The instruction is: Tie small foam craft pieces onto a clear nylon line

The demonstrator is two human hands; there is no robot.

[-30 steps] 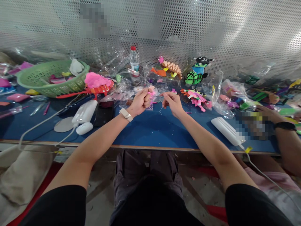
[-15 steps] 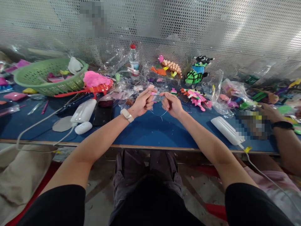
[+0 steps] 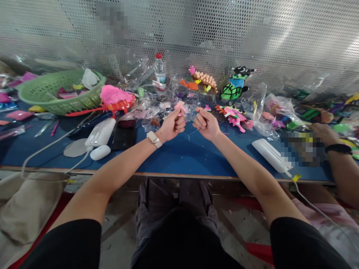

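My left hand (image 3: 174,123), with a pale band on its wrist, is closed in a pinch above the blue table. A small pink lump that looks like modelling clay (image 3: 181,108) shows at its thumb and fingertip. My right hand (image 3: 206,124) is a short way across from it, fingers curled in and thumb pressed against them. Between the two hands runs a thin whitish thread (image 3: 192,133), sagging slightly and reaching the curled fingers of the right hand. Behind them lie crumpled clear plastic wrappers (image 3: 165,106). A pink clay figure (image 3: 235,118) lies right of my right hand.
On the left stand a green basket (image 3: 84,106), a pink-and-red clay figure (image 3: 116,98), a white power bank (image 3: 100,132) and a dark phone (image 3: 123,134). A water bottle (image 3: 160,74) stands behind. Rightward are another power bank (image 3: 269,155) and a co-worker's hand (image 3: 325,134).
My hands have moved slightly apart, and the thread between them hangs less low. The pink lump shows more at my left fingertips. My right index finger has curled in.
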